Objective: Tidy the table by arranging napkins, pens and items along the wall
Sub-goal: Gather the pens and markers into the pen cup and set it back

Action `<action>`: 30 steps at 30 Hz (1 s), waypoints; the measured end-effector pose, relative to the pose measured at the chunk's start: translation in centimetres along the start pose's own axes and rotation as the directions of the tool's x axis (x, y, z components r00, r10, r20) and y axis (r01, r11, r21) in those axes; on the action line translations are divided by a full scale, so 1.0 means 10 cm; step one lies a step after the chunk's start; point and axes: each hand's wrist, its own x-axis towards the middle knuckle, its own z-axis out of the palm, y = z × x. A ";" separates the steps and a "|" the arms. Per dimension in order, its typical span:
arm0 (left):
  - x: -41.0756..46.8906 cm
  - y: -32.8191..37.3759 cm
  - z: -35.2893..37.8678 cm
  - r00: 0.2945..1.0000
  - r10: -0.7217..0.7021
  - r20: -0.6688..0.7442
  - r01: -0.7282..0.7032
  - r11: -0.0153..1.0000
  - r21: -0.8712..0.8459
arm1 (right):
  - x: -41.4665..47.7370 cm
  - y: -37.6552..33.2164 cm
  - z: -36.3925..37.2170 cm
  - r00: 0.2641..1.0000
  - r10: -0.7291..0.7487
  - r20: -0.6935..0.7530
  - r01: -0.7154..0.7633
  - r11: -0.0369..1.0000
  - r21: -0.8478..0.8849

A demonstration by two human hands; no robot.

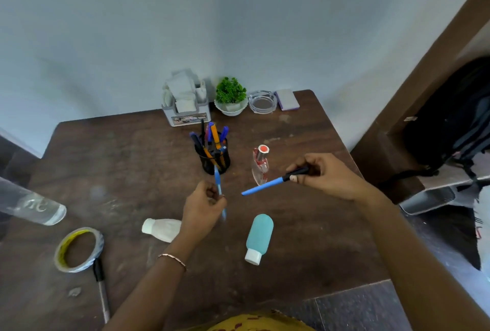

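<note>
While the left hand pinches a light blue pen between thumb and curled fingers, shaft near upright, the right hand grips a black-capped blue pen by its dark end, fingers closed round it, blue shaft slanting down toward the left hand. Both pens are held above the brown table, tips apart. The light blue pen's upper end overlaps the front of the black mesh pen cup, mid-table, which holds a cluster of blue, orange and dark pens. Along the wall, in a row: grey napkin holder stuffed with white napkins, small green plant in a white bowl, glass ashtray, pale block with a purple edge. Right of the cup, a clear perfume bottle, red-topped, tilted. Near side: teal bottle lying flat, white cap toward the person; white bottle on its side, partly behind the left wrist; tape roll touching a grey marker. Clear bottle at the left edge. Dark backpack off to the right.
</note>
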 end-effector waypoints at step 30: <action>1.11 0.11 -0.73 0.926 0.374 -0.051 -0.372 0.927 0.051 | 1.59 -0.90 1.10 0.943 -0.282 -0.176 0.111 0.766 -0.634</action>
